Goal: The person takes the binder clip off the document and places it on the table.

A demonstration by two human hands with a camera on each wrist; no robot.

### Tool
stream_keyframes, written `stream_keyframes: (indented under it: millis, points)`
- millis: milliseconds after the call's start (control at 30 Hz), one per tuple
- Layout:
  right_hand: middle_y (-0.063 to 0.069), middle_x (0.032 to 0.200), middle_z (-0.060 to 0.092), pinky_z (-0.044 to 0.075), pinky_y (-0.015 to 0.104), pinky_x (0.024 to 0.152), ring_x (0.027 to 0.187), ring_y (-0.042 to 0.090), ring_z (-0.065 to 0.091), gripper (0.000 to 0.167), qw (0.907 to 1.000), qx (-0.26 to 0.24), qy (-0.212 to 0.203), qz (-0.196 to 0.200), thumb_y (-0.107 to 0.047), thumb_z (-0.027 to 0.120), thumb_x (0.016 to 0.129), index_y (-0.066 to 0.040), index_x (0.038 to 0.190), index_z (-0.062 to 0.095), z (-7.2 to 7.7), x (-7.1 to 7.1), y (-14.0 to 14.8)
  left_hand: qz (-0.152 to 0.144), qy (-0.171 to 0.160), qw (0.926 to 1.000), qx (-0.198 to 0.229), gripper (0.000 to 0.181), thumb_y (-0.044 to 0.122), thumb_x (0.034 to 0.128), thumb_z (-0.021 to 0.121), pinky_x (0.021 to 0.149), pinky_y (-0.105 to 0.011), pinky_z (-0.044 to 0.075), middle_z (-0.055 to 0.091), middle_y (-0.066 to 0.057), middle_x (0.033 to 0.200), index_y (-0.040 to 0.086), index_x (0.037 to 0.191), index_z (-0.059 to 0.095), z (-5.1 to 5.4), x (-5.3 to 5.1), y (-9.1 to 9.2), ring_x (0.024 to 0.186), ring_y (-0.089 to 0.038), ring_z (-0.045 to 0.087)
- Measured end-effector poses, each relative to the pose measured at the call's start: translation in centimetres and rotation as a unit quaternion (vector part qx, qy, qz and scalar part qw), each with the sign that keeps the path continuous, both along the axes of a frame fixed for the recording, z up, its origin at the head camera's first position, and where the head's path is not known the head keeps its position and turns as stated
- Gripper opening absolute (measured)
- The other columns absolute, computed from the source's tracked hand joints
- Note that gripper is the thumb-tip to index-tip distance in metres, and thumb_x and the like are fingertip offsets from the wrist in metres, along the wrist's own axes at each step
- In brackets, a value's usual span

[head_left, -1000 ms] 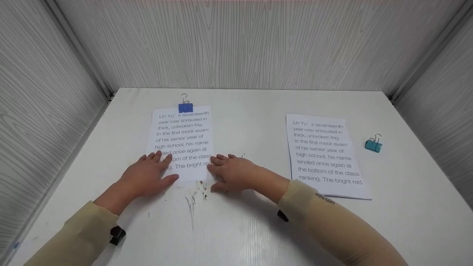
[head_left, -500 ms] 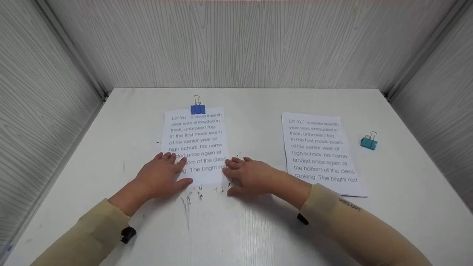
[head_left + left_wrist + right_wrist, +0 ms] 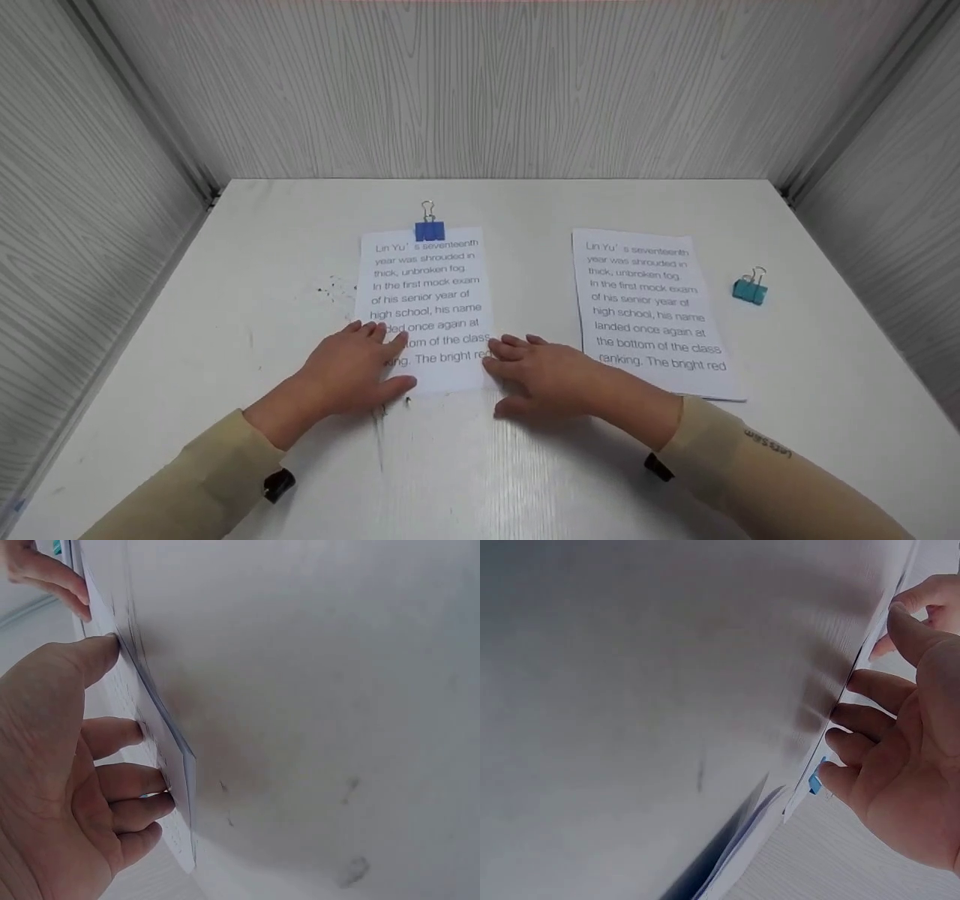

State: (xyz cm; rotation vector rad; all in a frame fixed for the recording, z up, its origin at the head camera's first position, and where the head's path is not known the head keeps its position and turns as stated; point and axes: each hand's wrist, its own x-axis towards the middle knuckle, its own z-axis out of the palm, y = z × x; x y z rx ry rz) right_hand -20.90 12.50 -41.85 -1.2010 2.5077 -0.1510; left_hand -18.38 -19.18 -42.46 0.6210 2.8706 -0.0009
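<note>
In the head view, a clipped stack of paper (image 3: 431, 289) lies just left of centre, a blue binder clip (image 3: 430, 231) on its top edge. The left hand (image 3: 349, 371) lies over its lower-left part, fingers relaxed and outstretched rather than gripping, and hides the beginnings of the lower printed lines. The right hand (image 3: 544, 379) touches its lower-right edge with loosely extended fingertips, clasping nothing. In the left wrist view the right hand is cut off at the upper left. The forearms, in tan sleeves (image 3: 780, 465), run out of the bottom of the frame; lettering on the right one is hard to read, as are the small black objects (image 3: 279, 485) under the cuffs. A second stack (image 3: 645, 315) lies right of centre, its lower-left corner hidden by the right forearm, with a teal binder clip (image 3: 750, 290) beyond it. The white worktop (image 3: 480, 465) bears dark specks and scuffs, enclosed by pale wood-grain walls (image 3: 487, 90)
</note>
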Motion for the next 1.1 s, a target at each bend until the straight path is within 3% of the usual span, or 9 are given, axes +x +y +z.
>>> stream_keyframes:
  millis: [600, 1100]
  points:
    - [0.015, 0.167, 0.039, 0.027, 0.052, 0.126, 0.156, 0.034, 0.035, 0.076, 0.9992, -0.026, 0.028, 0.015, -0.055, 0.065, 0.102, -0.007, 0.159, 0.049, -0.1, 2.7, 4.0, -0.040, 0.010, 0.9989, 0.022, 0.073, 0.057, 0.1019, 0.060, 0.122, -0.056, 0.033, 0.058, -0.031, 0.146, 0.006, 0.154, 0.056, -0.3, 1.0, 3.2, 0.140, -0.046, 0.052]
    - [0.011, 0.168, 0.039, 0.028, 0.054, 0.125, 0.156, 0.032, 0.035, 0.076, 0.9996, -0.025, 0.014, -0.002, -0.060, 0.062, 0.102, -0.010, 0.159, 0.050, 0.0, 4.5, 6.2, -0.061, 0.009, 0.9979, 0.021, 0.075, 0.061, 0.1012, 0.059, 0.122, -0.053, 0.035, 0.058, -0.030, 0.147, 0.008, 0.154, 0.057, -0.5, 2.1, 5.2, 0.141, -0.045, 0.052]
